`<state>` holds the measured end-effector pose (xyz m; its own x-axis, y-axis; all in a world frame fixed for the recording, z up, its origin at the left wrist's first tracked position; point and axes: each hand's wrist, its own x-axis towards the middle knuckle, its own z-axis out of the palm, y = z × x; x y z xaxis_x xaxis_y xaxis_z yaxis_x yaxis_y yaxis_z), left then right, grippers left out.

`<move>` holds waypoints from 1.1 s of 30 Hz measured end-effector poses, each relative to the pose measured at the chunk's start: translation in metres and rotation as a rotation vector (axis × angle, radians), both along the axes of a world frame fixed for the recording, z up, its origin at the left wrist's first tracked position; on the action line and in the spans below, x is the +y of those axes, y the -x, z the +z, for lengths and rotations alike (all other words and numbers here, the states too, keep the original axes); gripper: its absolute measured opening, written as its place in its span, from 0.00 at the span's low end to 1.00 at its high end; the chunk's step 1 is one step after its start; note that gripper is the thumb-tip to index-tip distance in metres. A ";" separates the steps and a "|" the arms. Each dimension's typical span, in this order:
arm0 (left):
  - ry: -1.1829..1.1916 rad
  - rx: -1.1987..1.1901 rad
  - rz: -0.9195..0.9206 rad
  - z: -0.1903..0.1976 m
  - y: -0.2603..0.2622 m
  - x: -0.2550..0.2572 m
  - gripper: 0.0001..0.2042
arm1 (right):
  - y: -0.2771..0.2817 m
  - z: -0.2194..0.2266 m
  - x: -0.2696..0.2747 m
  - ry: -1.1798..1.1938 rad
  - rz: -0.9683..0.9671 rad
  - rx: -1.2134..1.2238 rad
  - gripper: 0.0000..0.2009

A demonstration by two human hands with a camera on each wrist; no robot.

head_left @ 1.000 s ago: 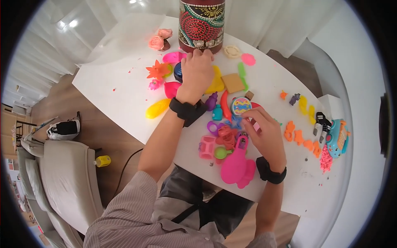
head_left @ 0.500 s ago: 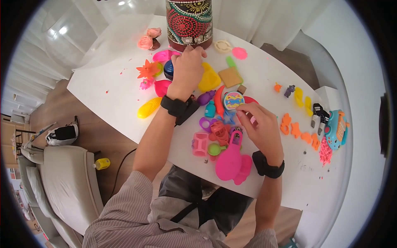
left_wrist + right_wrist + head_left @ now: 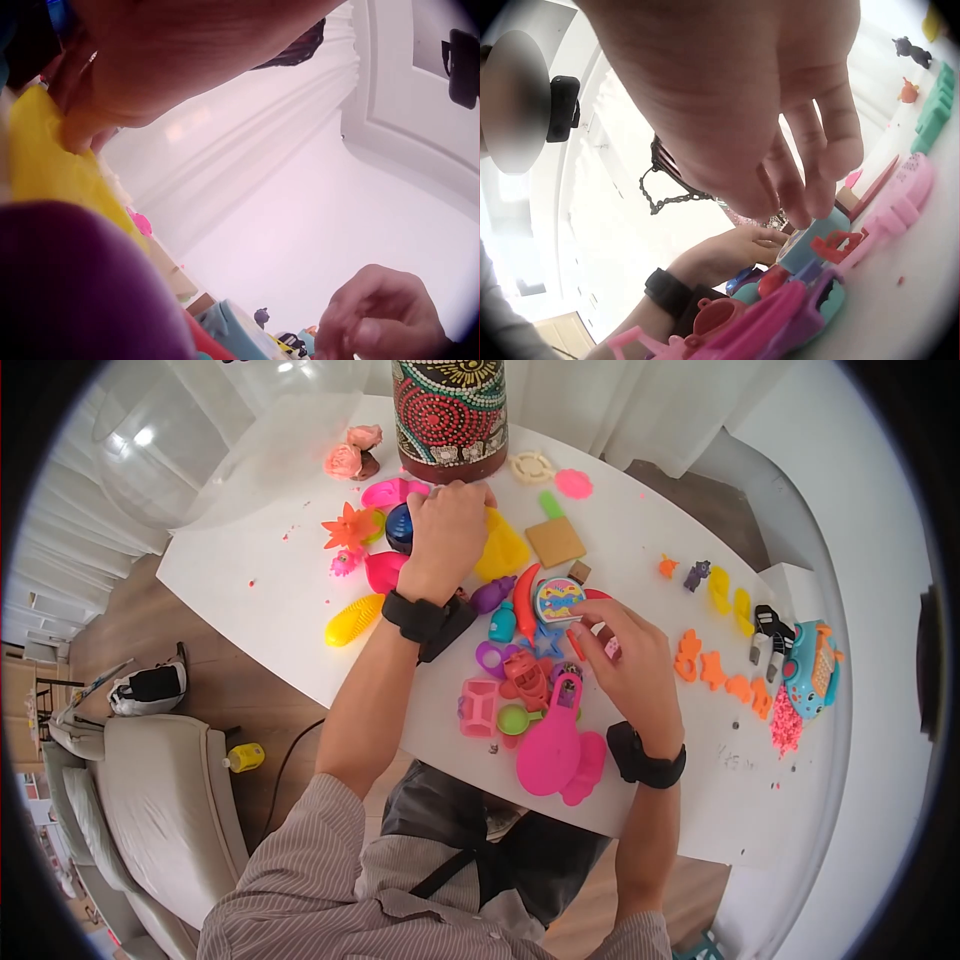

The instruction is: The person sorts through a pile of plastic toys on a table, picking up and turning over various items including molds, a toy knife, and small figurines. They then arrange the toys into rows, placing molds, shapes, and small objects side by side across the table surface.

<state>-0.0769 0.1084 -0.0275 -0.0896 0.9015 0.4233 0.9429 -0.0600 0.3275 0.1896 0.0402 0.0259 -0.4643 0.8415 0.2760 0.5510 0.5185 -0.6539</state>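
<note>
Red plastic (image 3: pixel 577 645) newly shows at the narrow-set fingers of my right hand (image 3: pixel 635 675), near the round blue tub (image 3: pixel 559 600) — likely my work now, though whether they pinch it, or how my left hand (image 3: pixel 447 538) grips, I can't tell.

Patterned vase (image 3: pixel 450 420) stood at the table's (image 3: pixel 235 560) far edge, pink roses (image 3: pixel 345 458) just left of it. Teal toy (image 3: pixel 808 670) sat near the right edge, pink bits (image 3: pixel 786 729) heaped against it. White curtains (image 3: pixel 640 410) hung past the far edge. Floor (image 3: pixel 235 670) off left edge had beige sofa (image 3: pixel 170 780), yellow bottle (image 3: pixel 244 757) nearby.
</note>
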 end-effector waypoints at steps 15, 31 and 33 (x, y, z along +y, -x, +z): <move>-0.125 -0.953 -0.538 0.057 -0.038 -0.002 0.11 | 0.004 0.013 0.001 -0.016 -0.175 0.248 0.34; 0.422 -1.390 -1.147 0.082 -0.047 -0.032 0.34 | -0.004 0.015 0.004 -0.174 -0.226 0.350 0.41; 0.431 -1.388 -1.143 0.086 -0.050 -0.035 0.36 | -0.006 0.015 0.004 -0.199 -0.191 0.413 0.41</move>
<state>-0.0271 0.0730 0.0582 0.5274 0.7785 0.3402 -0.4190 -0.1100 0.9013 0.1951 0.0445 0.0410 -0.1253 0.8133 0.5682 0.3642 0.5704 -0.7362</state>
